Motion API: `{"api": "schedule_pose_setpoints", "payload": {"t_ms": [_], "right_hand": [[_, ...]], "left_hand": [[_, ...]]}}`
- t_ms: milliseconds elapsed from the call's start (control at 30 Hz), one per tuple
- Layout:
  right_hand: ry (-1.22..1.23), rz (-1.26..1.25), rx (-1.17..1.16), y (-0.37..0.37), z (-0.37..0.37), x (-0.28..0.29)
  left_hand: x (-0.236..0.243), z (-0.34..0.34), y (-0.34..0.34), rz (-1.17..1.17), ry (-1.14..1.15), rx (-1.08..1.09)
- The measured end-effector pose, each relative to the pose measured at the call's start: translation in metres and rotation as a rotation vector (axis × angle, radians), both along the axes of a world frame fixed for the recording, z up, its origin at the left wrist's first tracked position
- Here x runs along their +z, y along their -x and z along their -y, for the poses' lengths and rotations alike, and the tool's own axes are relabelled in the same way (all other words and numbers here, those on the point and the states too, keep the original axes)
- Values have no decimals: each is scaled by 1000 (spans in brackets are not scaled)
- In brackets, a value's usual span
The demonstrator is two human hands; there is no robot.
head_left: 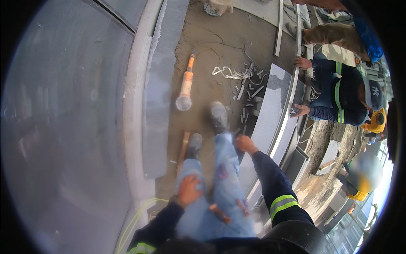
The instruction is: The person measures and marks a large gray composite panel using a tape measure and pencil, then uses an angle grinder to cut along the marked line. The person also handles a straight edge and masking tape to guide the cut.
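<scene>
My left hand (189, 190) rests on my left thigh, its fingers spread loosely over the blue jeans (192, 169). My right hand (246, 144) is low beside my right knee, fingers curled in; what it holds, if anything, is hidden. Just right of it lies a grey stone slab (265, 114) with a long metal straightedge (288, 101) along it. A co-worker in a dark jacket has both hands (301, 111) at that bar. Ahead of my boots (218, 116), an orange angle grinder (186, 84) lies on the ground.
Stone offcuts and a bundle of white cord (230, 74) litter the sandy ground. A slab strip (158, 127) runs along the glass wall (72, 118) at left. A wooden strip (183, 148) lies beside my left boot. A bucket (210, 9) stands far ahead; other people work at right.
</scene>
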State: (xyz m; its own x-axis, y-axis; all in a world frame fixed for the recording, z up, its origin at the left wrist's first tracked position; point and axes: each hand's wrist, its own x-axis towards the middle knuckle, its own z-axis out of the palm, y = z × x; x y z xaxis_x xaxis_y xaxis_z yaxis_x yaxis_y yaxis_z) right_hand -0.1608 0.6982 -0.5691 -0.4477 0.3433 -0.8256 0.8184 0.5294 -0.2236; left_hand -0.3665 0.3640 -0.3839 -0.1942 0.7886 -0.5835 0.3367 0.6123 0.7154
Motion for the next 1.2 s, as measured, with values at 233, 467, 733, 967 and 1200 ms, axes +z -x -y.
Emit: {"api": "schedule_pose_setpoints", "payload": {"t_ms": [233, 467, 733, 967, 1200], "right_hand": [[-15, -27, 486, 282, -112, -95], [-474, -428, 926, 461, -176, -219], [-484, -255, 1416, 514, -195, -260], [-51, 43, 1391, 484, -201, -187], [257, 179, 618, 338, -171, -44]], "left_hand": [[16, -88, 62, -97, 133, 389], [-32, -72, 26, -49, 303, 876], [-28, -98, -9, 6, 408, 988], [-15, -130, 2, 30, 385, 993], [-11, -151, -13, -19, 345, 773]]}}
